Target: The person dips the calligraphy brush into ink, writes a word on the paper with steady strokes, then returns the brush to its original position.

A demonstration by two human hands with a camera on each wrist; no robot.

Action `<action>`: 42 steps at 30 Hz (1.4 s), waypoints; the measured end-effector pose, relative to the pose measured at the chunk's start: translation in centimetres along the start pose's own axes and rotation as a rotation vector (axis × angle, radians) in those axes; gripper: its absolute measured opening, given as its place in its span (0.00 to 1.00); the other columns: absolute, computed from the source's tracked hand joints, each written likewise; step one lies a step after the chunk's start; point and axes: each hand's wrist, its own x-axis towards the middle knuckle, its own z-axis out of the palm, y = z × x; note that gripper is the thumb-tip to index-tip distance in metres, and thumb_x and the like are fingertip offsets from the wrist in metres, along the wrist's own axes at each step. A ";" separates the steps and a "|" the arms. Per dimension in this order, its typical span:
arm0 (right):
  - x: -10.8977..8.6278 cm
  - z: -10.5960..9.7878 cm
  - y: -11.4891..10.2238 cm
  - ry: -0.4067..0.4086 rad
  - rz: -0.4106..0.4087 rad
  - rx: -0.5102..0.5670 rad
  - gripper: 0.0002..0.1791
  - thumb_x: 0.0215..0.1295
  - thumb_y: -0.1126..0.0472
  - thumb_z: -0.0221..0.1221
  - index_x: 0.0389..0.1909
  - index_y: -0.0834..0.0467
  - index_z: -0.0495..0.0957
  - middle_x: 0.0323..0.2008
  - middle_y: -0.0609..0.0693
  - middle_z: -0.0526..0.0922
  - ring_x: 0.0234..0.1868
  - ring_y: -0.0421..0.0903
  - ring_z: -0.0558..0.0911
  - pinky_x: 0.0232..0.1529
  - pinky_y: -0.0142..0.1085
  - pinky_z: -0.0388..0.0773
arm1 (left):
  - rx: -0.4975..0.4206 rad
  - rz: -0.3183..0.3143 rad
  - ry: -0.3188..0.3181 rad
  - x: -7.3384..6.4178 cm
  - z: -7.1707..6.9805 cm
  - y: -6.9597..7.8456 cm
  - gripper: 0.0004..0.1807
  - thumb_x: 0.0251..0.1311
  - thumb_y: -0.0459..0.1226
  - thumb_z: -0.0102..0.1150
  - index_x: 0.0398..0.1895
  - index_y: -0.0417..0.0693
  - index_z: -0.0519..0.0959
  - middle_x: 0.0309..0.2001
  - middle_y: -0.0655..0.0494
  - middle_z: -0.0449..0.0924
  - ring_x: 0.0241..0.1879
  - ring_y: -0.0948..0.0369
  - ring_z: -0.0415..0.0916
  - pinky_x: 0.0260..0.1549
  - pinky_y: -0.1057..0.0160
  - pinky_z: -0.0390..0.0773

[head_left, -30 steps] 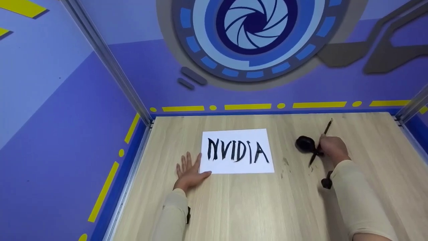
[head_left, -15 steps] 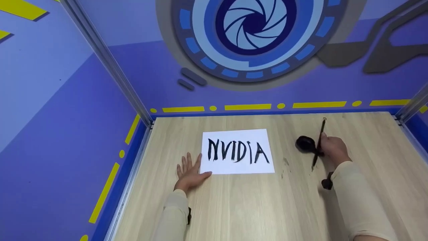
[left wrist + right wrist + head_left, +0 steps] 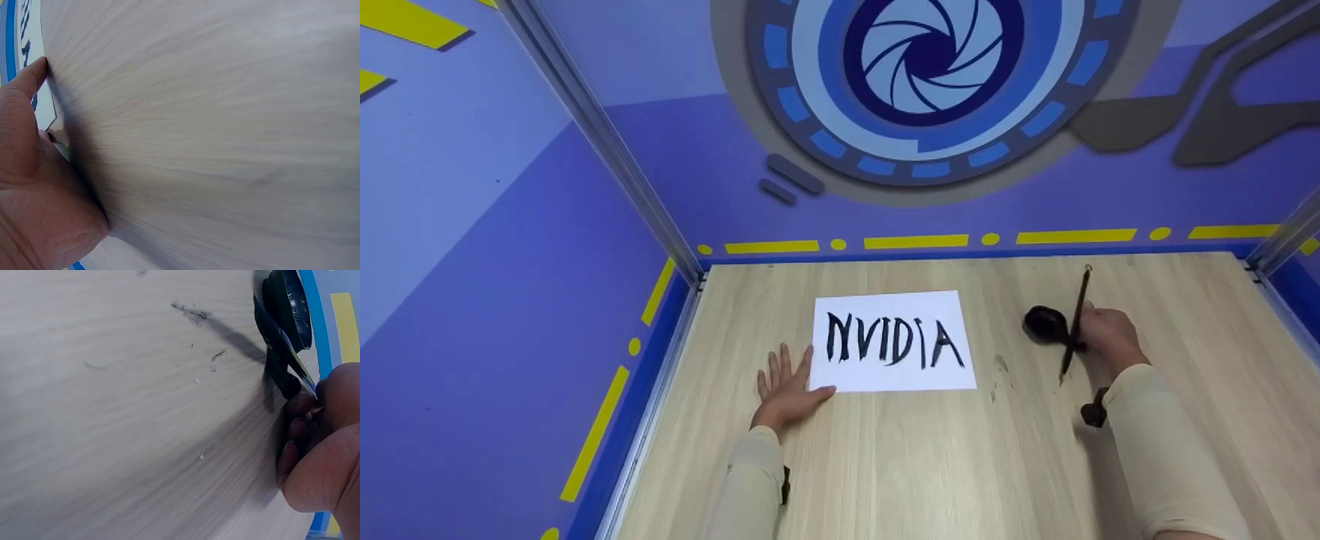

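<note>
My right hand (image 3: pixel 1112 336) pinches the shaft of a dark writing brush (image 3: pixel 1083 296), its loop-topped end pointing to the back wall and its bristles toward me. Just left of that hand lies a round black dish with a short handle (image 3: pixel 1044 324); the brush crosses over the handle. In the right wrist view the brush (image 3: pixel 269 326) overlaps the dish (image 3: pixel 292 312), and the fingers (image 3: pixel 298 430) curl close to the table. A white paper sheet (image 3: pixel 885 380) bears black brushed letters, "NVIDIA". My left hand (image 3: pixel 786 391) lies spread flat, its thumb on the sheet's near left corner.
The pale wooden table (image 3: pixel 900 465) carries dark ink smudges (image 3: pixel 1000 364) between sheet and dish. A blue-purple printed wall (image 3: pixel 930 210) closes off the back, another panel (image 3: pixel 510 300) the left side. Dark wrist devices (image 3: pixel 1093 409) sit on both beige sleeves.
In the right hand the brush has swung steeper: its top end moved left and its bristle tip slightly right, then held there. The left hand and the sheet have stayed in place.
</note>
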 end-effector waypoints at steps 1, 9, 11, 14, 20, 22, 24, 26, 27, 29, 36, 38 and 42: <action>-0.1 0.0 0.0 0.001 0.004 0.008 0.34 0.85 0.40 0.28 0.31 0.57 0.73 0.45 0.62 0.77 0.45 0.56 0.76 0.45 0.44 0.72 | -0.012 0.004 0.001 -0.1 -0.1 0.1 0.54 0.67 0.65 0.59 0.89 0.65 0.45 0.88 0.44 0.17 0.86 0.42 0.11 0.80 0.32 0.15; -0.1 -0.3 0.0 0.000 -0.051 0.006 0.35 0.84 0.43 0.28 0.23 0.54 0.74 0.38 0.60 0.79 0.41 0.56 0.77 0.46 0.43 0.72 | 0.016 -0.004 0.000 0.2 0.2 -0.2 0.53 0.68 0.65 0.57 0.89 0.66 0.43 0.88 0.45 0.16 0.86 0.43 0.10 0.81 0.33 0.17; -0.1 -0.3 0.0 -0.004 -0.057 0.007 0.35 0.85 0.43 0.28 0.23 0.54 0.73 0.36 0.58 0.78 0.39 0.55 0.77 0.45 0.43 0.71 | 0.014 -0.001 0.008 0.2 0.3 -0.3 0.53 0.68 0.65 0.58 0.89 0.66 0.44 0.88 0.45 0.16 0.86 0.42 0.10 0.81 0.33 0.17; -0.2 -0.3 0.1 -0.005 -0.060 0.013 0.35 0.85 0.42 0.29 0.22 0.53 0.73 0.33 0.56 0.77 0.38 0.54 0.76 0.44 0.42 0.70 | 0.018 -0.008 0.003 0.2 0.4 -0.3 0.53 0.68 0.65 0.58 0.89 0.67 0.43 0.88 0.45 0.16 0.86 0.43 0.09 0.81 0.33 0.16; -0.3 -0.3 0.2 0.001 -0.041 0.043 0.35 0.85 0.41 0.29 0.22 0.51 0.72 0.30 0.52 0.75 0.36 0.52 0.74 0.44 0.42 0.70 | 0.021 0.007 0.009 0.1 0.3 -0.1 0.53 0.68 0.65 0.58 0.89 0.67 0.43 0.88 0.45 0.16 0.86 0.43 0.10 0.81 0.33 0.16; -0.3 -0.3 0.2 -0.004 -0.036 0.046 0.34 0.85 0.41 0.28 0.22 0.51 0.72 0.29 0.51 0.74 0.36 0.51 0.74 0.44 0.42 0.70 | 0.016 0.010 0.017 0.1 0.4 -0.2 0.53 0.68 0.66 0.58 0.89 0.67 0.44 0.88 0.44 0.17 0.86 0.42 0.11 0.81 0.33 0.16; -0.2 -0.3 0.3 -0.012 -0.036 0.041 0.34 0.85 0.41 0.28 0.24 0.51 0.72 0.30 0.51 0.74 0.36 0.50 0.74 0.45 0.43 0.70 | 0.006 0.009 0.019 0.1 0.3 -0.2 0.53 0.67 0.66 0.59 0.89 0.67 0.45 0.88 0.45 0.17 0.87 0.43 0.11 0.81 0.33 0.16; -0.2 -0.3 0.5 -0.021 -0.036 0.042 0.34 0.85 0.41 0.27 0.25 0.52 0.72 0.32 0.51 0.74 0.36 0.51 0.74 0.46 0.43 0.70 | -0.010 0.015 0.019 0.0 0.3 -0.3 0.54 0.67 0.66 0.59 0.89 0.66 0.45 0.88 0.44 0.18 0.87 0.42 0.11 0.81 0.33 0.16; -0.2 -0.3 0.5 -0.024 -0.036 0.043 0.34 0.85 0.41 0.27 0.26 0.52 0.72 0.32 0.52 0.75 0.36 0.51 0.74 0.46 0.43 0.70 | -0.021 0.021 0.021 0.0 0.3 -0.3 0.53 0.67 0.66 0.60 0.89 0.65 0.46 0.88 0.43 0.19 0.87 0.41 0.12 0.80 0.32 0.16; -0.2 -0.3 0.5 -0.028 -0.035 0.048 0.34 0.85 0.41 0.27 0.27 0.53 0.72 0.33 0.52 0.75 0.37 0.51 0.74 0.46 0.43 0.70 | -0.031 0.032 0.020 -0.1 0.1 -0.2 0.54 0.67 0.66 0.60 0.89 0.65 0.47 0.88 0.42 0.19 0.86 0.40 0.12 0.80 0.32 0.15; -0.1 -0.3 0.3 -0.009 -0.057 0.015 0.34 0.85 0.43 0.27 0.22 0.51 0.71 0.28 0.49 0.76 0.36 0.51 0.76 0.44 0.42 0.70 | 0.002 0.014 0.007 0.1 0.2 -0.2 0.54 0.67 0.65 0.59 0.89 0.66 0.44 0.88 0.45 0.16 0.86 0.43 0.11 0.81 0.33 0.17; 0.0 -0.3 0.2 -0.006 -0.059 -0.008 0.35 0.85 0.43 0.27 0.21 0.51 0.70 0.27 0.49 0.77 0.36 0.51 0.77 0.44 0.42 0.71 | 0.000 0.012 0.004 0.1 0.1 -0.2 0.54 0.67 0.65 0.59 0.89 0.65 0.44 0.88 0.45 0.17 0.87 0.43 0.11 0.81 0.34 0.16; 0.1 -0.3 0.4 -0.017 -0.042 -0.012 0.34 0.85 0.43 0.26 0.25 0.53 0.71 0.29 0.50 0.77 0.37 0.52 0.77 0.43 0.42 0.71 | -0.026 0.012 -0.005 -0.4 -0.4 0.2 0.54 0.67 0.64 0.60 0.89 0.63 0.46 0.88 0.44 0.17 0.87 0.42 0.11 0.81 0.34 0.15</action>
